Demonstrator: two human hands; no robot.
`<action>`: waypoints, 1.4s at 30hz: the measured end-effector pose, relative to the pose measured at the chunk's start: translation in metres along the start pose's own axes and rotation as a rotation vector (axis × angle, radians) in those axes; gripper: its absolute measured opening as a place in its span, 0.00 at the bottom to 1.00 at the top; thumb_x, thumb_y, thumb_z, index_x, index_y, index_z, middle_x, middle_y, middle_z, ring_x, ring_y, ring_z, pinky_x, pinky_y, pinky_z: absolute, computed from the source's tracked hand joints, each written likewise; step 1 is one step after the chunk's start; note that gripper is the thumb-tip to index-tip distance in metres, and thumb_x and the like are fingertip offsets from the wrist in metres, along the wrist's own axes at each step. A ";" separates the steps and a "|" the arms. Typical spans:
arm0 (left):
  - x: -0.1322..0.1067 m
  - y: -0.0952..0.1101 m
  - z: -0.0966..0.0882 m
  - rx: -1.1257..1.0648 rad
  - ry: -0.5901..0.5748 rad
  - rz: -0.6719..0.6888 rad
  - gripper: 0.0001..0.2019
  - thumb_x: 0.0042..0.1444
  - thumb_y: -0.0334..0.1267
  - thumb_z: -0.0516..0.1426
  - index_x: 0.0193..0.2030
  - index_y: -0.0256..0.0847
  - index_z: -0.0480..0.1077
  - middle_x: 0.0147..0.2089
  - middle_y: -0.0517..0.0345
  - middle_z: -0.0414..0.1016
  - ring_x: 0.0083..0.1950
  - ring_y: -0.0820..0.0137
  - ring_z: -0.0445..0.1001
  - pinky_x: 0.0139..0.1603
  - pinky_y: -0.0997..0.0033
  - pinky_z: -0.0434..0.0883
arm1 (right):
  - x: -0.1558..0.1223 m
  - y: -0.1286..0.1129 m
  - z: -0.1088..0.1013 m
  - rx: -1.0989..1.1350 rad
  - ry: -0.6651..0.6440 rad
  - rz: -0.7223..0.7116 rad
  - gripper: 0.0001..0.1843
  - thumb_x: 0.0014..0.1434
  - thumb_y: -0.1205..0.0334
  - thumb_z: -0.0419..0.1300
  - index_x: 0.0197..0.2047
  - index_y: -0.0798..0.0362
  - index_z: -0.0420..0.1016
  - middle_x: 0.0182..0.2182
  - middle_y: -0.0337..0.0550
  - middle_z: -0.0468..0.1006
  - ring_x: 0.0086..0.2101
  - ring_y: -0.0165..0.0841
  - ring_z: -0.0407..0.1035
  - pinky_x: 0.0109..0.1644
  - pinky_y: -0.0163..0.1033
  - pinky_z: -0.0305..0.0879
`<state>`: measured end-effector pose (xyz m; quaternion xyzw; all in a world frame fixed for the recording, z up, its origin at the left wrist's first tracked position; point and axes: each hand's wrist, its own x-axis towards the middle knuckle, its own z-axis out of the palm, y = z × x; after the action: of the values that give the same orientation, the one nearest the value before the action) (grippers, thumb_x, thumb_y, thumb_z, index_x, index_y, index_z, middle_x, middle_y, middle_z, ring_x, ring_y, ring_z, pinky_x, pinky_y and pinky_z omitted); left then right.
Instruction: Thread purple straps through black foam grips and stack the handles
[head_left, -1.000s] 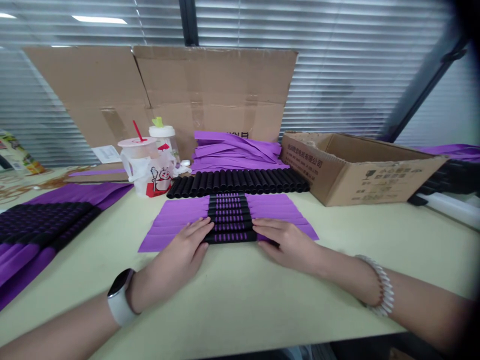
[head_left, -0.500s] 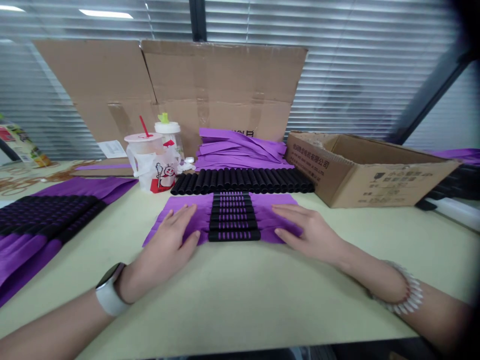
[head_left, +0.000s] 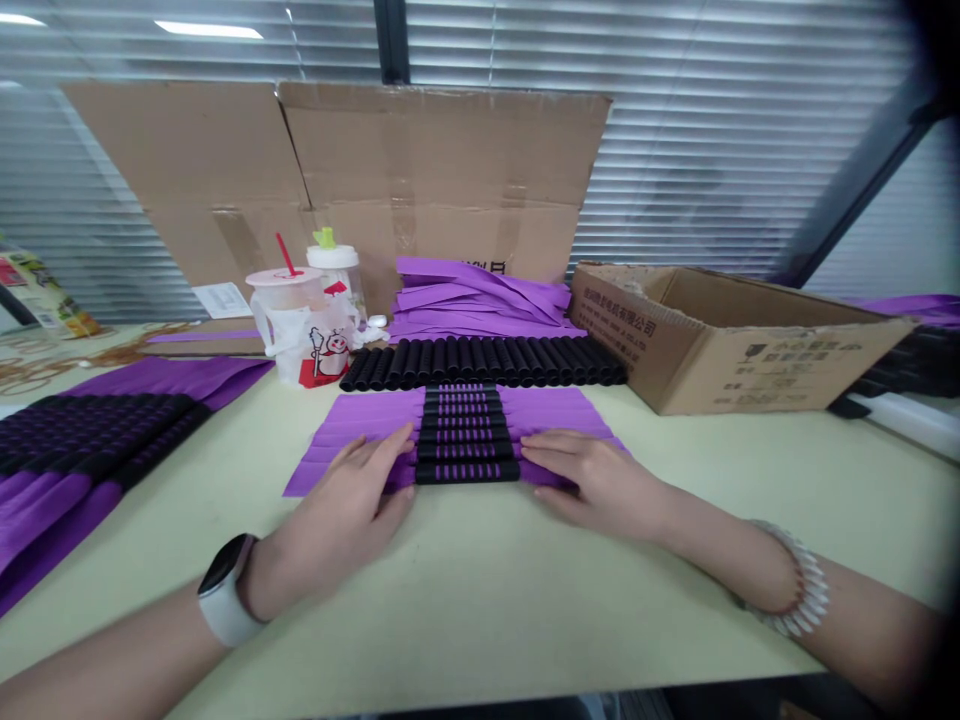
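Plastic cup (head_left: 279, 300) is standing inside a white carrier bag (head_left: 322, 355) with a red straw (head_left: 282, 252) in it, and an open cardboard box (head_left: 720, 350) is sitting to the right. Black tubes (head_left: 465, 440) are lying stacked on purple strips (head_left: 360, 425) on the table (head_left: 487, 600), all long axes running left to right. Left hand (head_left: 352, 495) and right hand (head_left: 592, 480) are resting open and ungripping on the strips, pressing in against the tube ends from either side.

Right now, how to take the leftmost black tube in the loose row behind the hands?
Likely best: grip the near end of the leftmost black tube, coming from front-left and above. It lies on its side with that end toward the person and its left flank free. Its right flank sits packed against the next tube, leaving no room on that side.
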<state>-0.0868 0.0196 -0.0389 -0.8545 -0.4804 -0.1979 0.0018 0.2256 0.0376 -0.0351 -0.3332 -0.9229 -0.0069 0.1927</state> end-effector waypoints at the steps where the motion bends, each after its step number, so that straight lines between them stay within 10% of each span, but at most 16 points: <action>1: 0.001 -0.001 -0.001 0.006 0.006 -0.006 0.28 0.61 0.37 0.49 0.68 0.36 0.52 0.60 0.45 0.69 0.60 0.57 0.67 0.58 0.51 0.68 | 0.000 0.000 0.000 -0.005 0.015 -0.004 0.22 0.61 0.64 0.57 0.58 0.60 0.71 0.54 0.53 0.72 0.54 0.44 0.67 0.59 0.51 0.66; 12: 0.007 -0.003 -0.009 0.049 -0.013 0.030 0.08 0.58 0.34 0.53 0.42 0.41 0.72 0.43 0.55 0.77 0.45 0.61 0.74 0.49 0.55 0.69 | 0.002 0.000 0.002 -0.066 0.088 0.003 0.08 0.63 0.67 0.57 0.41 0.55 0.78 0.37 0.46 0.77 0.38 0.39 0.70 0.45 0.48 0.70; 31: 0.005 0.001 -0.006 0.091 0.016 -0.035 0.14 0.58 0.37 0.53 0.50 0.39 0.71 0.50 0.49 0.75 0.51 0.57 0.72 0.53 0.52 0.69 | 0.000 -0.005 0.001 -0.145 0.056 0.063 0.12 0.62 0.64 0.57 0.46 0.54 0.78 0.42 0.48 0.78 0.42 0.43 0.71 0.49 0.52 0.70; 37: -0.003 -0.011 0.011 0.189 -0.028 -0.115 0.31 0.62 0.49 0.48 0.68 0.37 0.56 0.70 0.44 0.55 0.70 0.50 0.53 0.65 0.44 0.58 | -0.005 -0.043 0.002 -0.119 -0.254 0.197 0.40 0.62 0.55 0.56 0.67 0.76 0.52 0.65 0.70 0.46 0.64 0.55 0.45 0.65 0.57 0.56; 42: -0.003 -0.013 0.017 0.226 -0.206 -0.226 0.33 0.63 0.52 0.44 0.71 0.38 0.49 0.72 0.43 0.48 0.72 0.49 0.48 0.65 0.37 0.52 | -0.005 -0.048 0.004 -0.012 -0.357 0.302 0.42 0.65 0.51 0.51 0.69 0.76 0.42 0.66 0.69 0.34 0.65 0.56 0.32 0.66 0.60 0.47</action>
<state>-0.0936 0.0275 -0.0578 -0.8052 -0.5900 -0.0530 0.0262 0.1985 -0.0021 -0.0356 -0.4647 -0.8819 0.0757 0.0231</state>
